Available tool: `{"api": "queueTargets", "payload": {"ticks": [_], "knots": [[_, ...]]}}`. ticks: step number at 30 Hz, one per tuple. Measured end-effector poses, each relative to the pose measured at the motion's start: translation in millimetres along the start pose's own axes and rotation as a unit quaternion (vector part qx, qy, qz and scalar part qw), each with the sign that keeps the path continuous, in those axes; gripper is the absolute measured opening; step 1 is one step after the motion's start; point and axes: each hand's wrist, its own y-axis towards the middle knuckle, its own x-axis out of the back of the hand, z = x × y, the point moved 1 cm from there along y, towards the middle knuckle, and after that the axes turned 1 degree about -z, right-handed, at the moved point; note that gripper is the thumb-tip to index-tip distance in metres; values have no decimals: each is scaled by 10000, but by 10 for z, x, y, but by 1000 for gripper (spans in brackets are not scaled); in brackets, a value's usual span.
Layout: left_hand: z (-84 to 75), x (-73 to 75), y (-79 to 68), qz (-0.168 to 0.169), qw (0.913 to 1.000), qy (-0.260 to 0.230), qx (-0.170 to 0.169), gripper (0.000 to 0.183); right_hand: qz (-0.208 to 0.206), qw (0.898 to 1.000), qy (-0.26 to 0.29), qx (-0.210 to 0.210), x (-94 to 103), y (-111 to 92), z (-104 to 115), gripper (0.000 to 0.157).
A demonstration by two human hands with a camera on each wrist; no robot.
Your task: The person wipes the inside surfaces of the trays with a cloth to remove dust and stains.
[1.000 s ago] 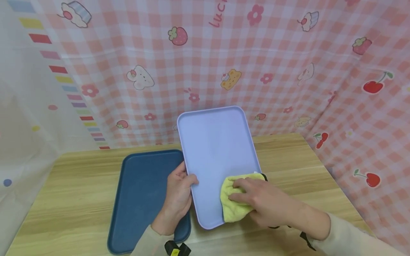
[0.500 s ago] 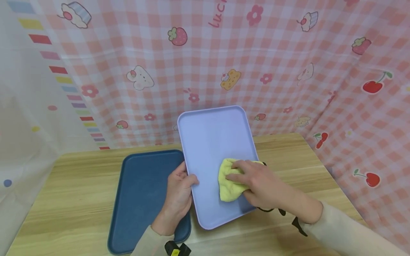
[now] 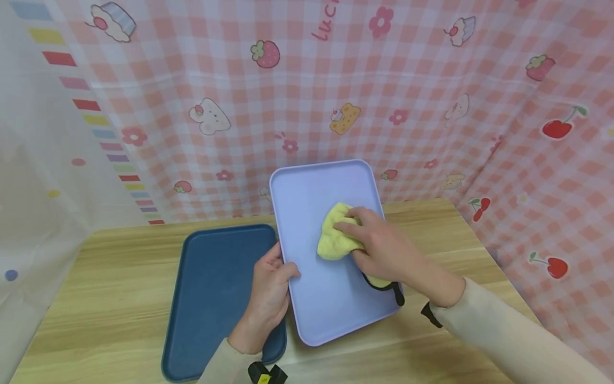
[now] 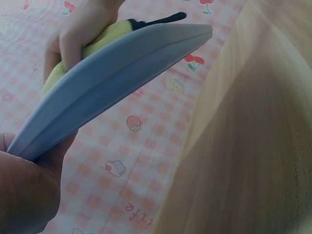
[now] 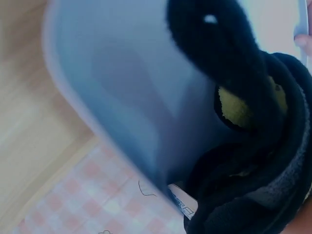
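Observation:
My left hand (image 3: 271, 293) grips the left long edge of a lavender rectangular tray (image 3: 331, 298), thumb over the rim. The tray is held tilted, its far end raised in front of the curtain. In the left wrist view the tray (image 4: 117, 73) shows edge-on with its underside visible. A yellow cloth (image 3: 336, 234) with dark edging is bunched under my right hand (image 3: 384, 245), whose fingers curl over it and press it on the tray's inner face, around the middle. Dark trim and a loop of the cloth (image 5: 243, 73) fill much of the right wrist view.
A dark blue tray (image 3: 220, 288) lies flat on the wooden table (image 3: 120, 298) to the left, partly under my left forearm. A pink checked curtain (image 3: 297, 85) hangs behind the table and along its right side. Whitish cloth (image 3: 53, 176) hangs at the left.
My right hand has slid the yellow cloth up the lavender tray, from its lower right corner to around the middle. The left hand and tray have shifted slightly right.

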Motion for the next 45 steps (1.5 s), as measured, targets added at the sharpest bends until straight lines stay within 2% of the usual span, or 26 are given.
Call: {"api": "queueTargets", "payload": {"ticks": [5, 14, 19, 26, 31, 38, 45], "knots": [[-2, -9, -2, 29, 10000, 54, -16, 80, -183, 9996, -169, -151, 52, 143, -42, 49], [7, -8, -14, 198, 9997, 127, -29, 78, -238, 9973, -166, -682, 116, 367, -129, 50], [9, -16, -25, 223, 9996, 169, -37, 79, -357, 9954, -252, -856, 141, 433, -188, 52], [11, -33, -26, 182, 9995, 243, 11, 79, -294, 9924, -134, -1185, 175, 518, -282, 54], [22, -37, -42, 110, 9996, 259, -34, 78, -237, 9894, -11, -1435, 186, 537, -330, 53], [30, -40, -56, 125, 9996, 239, -111, 78, 49, 9804, 18, -1969, 235, 507, -400, 55], [28, -39, -53, 33, 9998, 178, -115, 78, -59, 9709, 198, -2387, 291, 468, -469, 56]]}}
